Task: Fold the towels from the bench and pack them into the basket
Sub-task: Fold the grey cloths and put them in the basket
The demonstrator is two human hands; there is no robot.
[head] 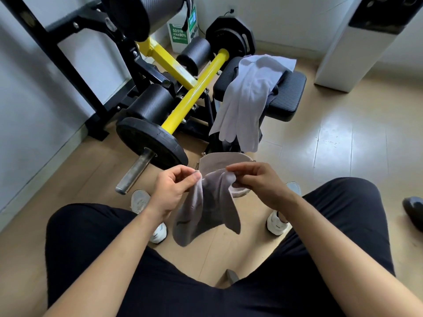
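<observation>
- A weight machine (196, 92) is being seen at the far left, standing on the floor, well apart from the work.
- One upper corner of a small grey towel (206, 216) is being pinched by the left hand (170, 191), thumb pressed against curled fingers.
- The grey towel is being held in the air between the knees, hanging limp and twisted, not yet folded. Just behind its top edge, a basket (224, 157) is being seen on the floor between the feet; what lies inside cannot be told.
- The other upper corner is being pinched by the right hand (256, 181), likewise clamped on the cloth, near the left hand.
- Further back and to the right, a larger white towel (247, 94) is being carried by the padded surface (290, 92), one end hanging down toward the basket.
- The step in hand is being judged as the opening-out of the grey towel for its first fold, with the white towel waiting. The next move is being judged to call for the hands to be drawn apart until the top edge is straight, then for the corners to be brought together.
</observation>
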